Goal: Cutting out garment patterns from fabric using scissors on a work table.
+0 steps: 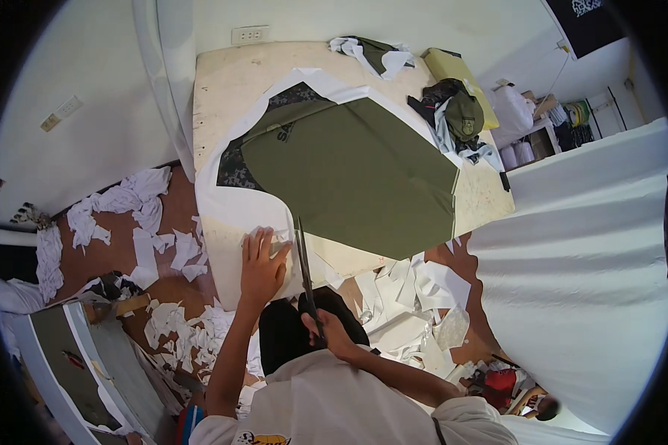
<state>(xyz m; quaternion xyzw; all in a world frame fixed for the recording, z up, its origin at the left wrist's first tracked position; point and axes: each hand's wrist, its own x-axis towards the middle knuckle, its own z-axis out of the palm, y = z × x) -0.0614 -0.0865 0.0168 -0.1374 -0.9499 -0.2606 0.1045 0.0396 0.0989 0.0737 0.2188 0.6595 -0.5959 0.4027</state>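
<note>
Spread over the wooden table is a large olive green fabric panel (364, 170) with dark print near its left part. Dark camouflage fabric (237, 167) shows along its left side, and a white sheet (256, 204) borders both. My left hand (261, 271) lies flat with fingers apart on the white sheet at the near table edge. In my right hand (326, 330) is a pair of long dark scissors (304, 259), gripped by the handles. The blades point away from me, their tips at the near left edge of the green fabric. I cannot tell how far the blades are apart.
The pale wooden table (223, 81) carries crumpled cloth scraps (375, 55), a dark clothing pile (445, 111) and a yellow-green block (460, 78) at its far side. White offcuts (408, 304) litter the floor. A white curtain (579, 259) hangs right; another person (508, 389) is behind at right.
</note>
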